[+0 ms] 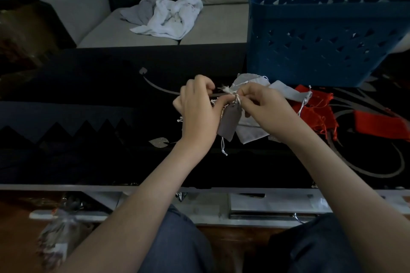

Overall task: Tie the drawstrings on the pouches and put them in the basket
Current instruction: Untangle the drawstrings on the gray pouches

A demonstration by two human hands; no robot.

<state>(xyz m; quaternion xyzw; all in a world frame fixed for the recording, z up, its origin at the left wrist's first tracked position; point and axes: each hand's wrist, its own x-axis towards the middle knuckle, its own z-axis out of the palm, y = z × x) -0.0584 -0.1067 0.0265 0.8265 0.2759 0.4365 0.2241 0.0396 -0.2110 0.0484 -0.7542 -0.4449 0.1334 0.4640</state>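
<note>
I sit at a dark desk (88, 99) with a pale curling pattern, both forearms stretched forward over its near edge. My left hand (197, 108) and my right hand (264, 106) meet just right of the middle of the desk, knuckles nearly touching. Between them hangs a small grey pouch (228, 125) with its mouth gathered tight at the top. A white drawstring (236, 97) is wound around that gathered neck. The curled fingers and thumb of my left hand pinch the drawstring on one side, and the fingertips of my right hand pinch it on the other, so both hands are clamped on the cord. One loose knotted end of it dangles below the pouch, toward the near edge. Under and just behind my right hand a few more grey pouches (250, 130) lie flat in a loose heap on the desk. Right beside them, toward the right edge, lie several red pouches (317, 108) with frayed threads. A blue plastic basket (321, 35) with triangular cut-outs in its walls stands at the far right corner, just behind the heap. I cannot see what is inside it. Beyond the far edge is a light grey sofa (88, 12), and a crumpled white cloth (168, 17) lies on its seat.
</note>
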